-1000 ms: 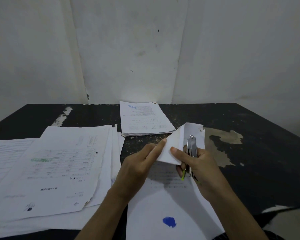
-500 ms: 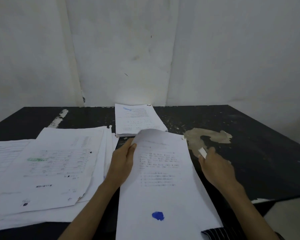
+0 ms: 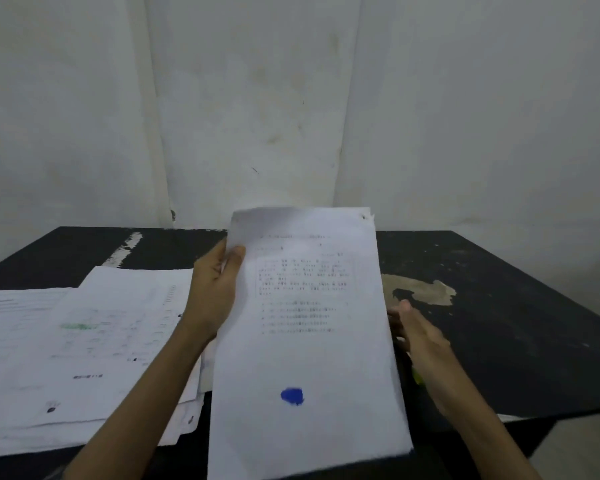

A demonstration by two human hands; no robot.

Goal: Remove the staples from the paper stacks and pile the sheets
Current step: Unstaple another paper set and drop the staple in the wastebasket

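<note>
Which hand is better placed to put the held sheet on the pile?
Left. The left hand grips the white printed sheet with the blue spot at its left edge, and the pile of white sheets lies on that side. The right hand is past the sheet's right edge.

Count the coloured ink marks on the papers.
2: a blue blot low on the held sheet, and a green smear on the left pile's top sheet. Others may lie hidden under sheets.

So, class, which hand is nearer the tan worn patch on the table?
Right. The right hand lies just short of the tan patch; the left hand grips the raised sheet by its left edge, across the sheet from it.
</note>
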